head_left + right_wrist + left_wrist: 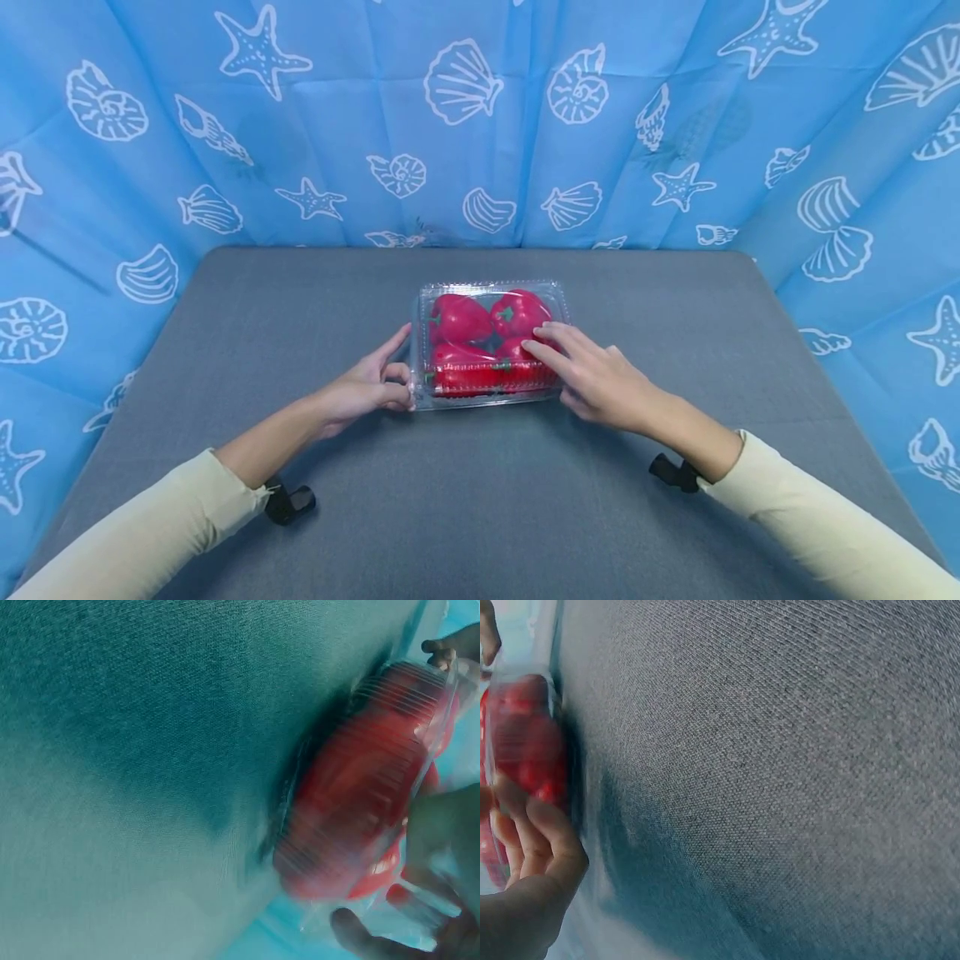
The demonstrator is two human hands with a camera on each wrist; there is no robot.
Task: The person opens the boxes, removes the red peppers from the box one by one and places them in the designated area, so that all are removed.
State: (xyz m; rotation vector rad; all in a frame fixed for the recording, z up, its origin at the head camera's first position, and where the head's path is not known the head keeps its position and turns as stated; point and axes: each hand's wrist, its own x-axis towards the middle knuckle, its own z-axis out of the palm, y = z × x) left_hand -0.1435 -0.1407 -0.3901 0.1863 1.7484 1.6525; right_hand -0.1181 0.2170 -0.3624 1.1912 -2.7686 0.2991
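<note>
A clear plastic clamshell container (491, 402) sits on the table with several red bell peppers (461, 319) inside. My left hand (360, 393) pinches its left edge near the front corner, the index finger stretched along that side; the left wrist view shows the fingertips of this hand (536, 847) at the rim. At the right side, my right hand (603, 375) rests its extended fingers over the top, its thumb side low by the near right corner. In the blurred right wrist view, the fingers of that hand (439, 922) are spread beside the container (352, 802).
A grey cloth-covered table (480, 508) lies under the container, its far edge a short way behind. Blue curtains (480, 150) with white shells and starfish hang around it. Black wrist mounts (288, 502) are on both forearms.
</note>
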